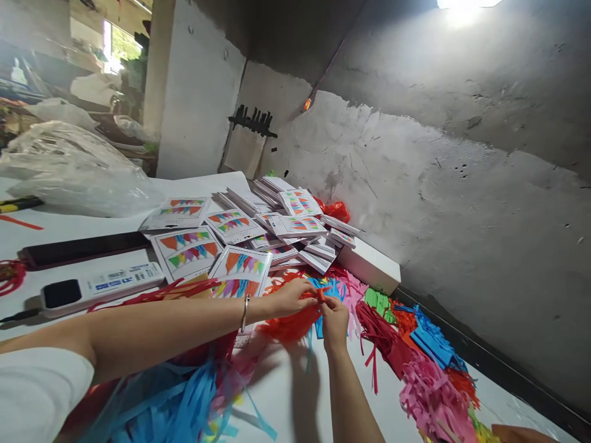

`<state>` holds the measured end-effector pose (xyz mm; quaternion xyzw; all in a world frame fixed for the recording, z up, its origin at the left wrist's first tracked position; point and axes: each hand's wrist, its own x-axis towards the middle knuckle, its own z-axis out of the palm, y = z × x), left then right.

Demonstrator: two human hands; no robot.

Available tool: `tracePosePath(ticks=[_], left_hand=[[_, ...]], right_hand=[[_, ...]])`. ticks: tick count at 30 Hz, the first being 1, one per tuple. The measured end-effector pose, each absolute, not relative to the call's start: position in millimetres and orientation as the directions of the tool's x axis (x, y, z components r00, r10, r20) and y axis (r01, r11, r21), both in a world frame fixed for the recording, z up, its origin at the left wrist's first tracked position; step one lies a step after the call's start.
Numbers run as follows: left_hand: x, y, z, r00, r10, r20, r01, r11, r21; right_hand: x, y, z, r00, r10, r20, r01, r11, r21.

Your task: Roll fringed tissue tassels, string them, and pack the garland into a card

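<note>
My left hand point(295, 298) and my right hand point(335, 317) meet above the table. Both are closed, pinching the top of an orange-red tissue tassel point(290, 325) whose strips hang down and to the left. Just behind my fingers lie blue fringed strips point(327, 289) and pink strips point(353, 289). Beneath my left forearm spreads a large bunch of light-blue strips point(170, 400), with dark-red strips beside it. To the right of my right hand is a dark-red fringed bundle point(385, 338).
Printed cards showing coloured tassel garlands point(235, 226) are piled at the back, against a white box point(369, 264). More fringes, pink point(431, 394) and blue point(434, 338), line the wall side. At left are a white device with a dark screen point(101, 288), a long black case point(83, 249) and clear plastic bags point(78, 169).
</note>
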<state>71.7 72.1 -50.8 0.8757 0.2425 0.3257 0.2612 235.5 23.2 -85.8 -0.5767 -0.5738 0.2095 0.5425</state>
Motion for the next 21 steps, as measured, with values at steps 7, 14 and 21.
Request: tracePosePath(ticks=[7,14,21], left_hand=[[68,32,-23,0.761,0.489,0.426,0.091,-0.731,0.677],[54,11,-6,0.834,0.469,0.291,0.101,-0.649,0.754],[63,-15,-14,0.814,0.526,0.245,0.111,-0.555,0.824]], right_hand=[[236,-37,-44,0.175,0.909,0.379,0.398,0.287,-0.871],[252,-99,-20,0.177,0.817,0.549,0.673,0.307,-0.673],[228,-127,-43,0.014,0.654,0.756,0.884,0.345,-0.315]])
